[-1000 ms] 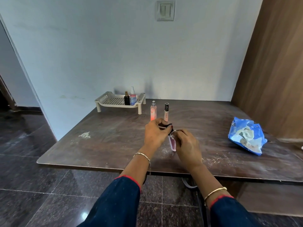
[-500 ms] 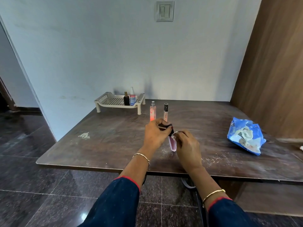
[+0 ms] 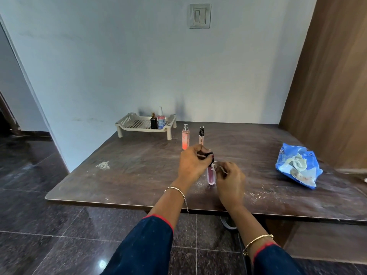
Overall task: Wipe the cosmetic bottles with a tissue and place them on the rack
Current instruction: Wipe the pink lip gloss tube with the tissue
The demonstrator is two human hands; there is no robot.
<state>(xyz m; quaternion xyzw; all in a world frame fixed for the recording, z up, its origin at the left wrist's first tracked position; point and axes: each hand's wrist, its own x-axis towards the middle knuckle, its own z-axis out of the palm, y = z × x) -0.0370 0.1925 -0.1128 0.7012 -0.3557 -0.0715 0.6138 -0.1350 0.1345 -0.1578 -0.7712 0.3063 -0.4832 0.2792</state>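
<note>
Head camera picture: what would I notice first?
In the middle, the left hand grips a pink bottle by its dark cap while the right hand pinches a white tissue against it. A bright blue packet lies to the right, and a rack holding two bottles stands at the back.

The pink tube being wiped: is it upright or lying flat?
Upright: the left hand grips the pink tube by its dark cap, base pointing down at the table.
</note>
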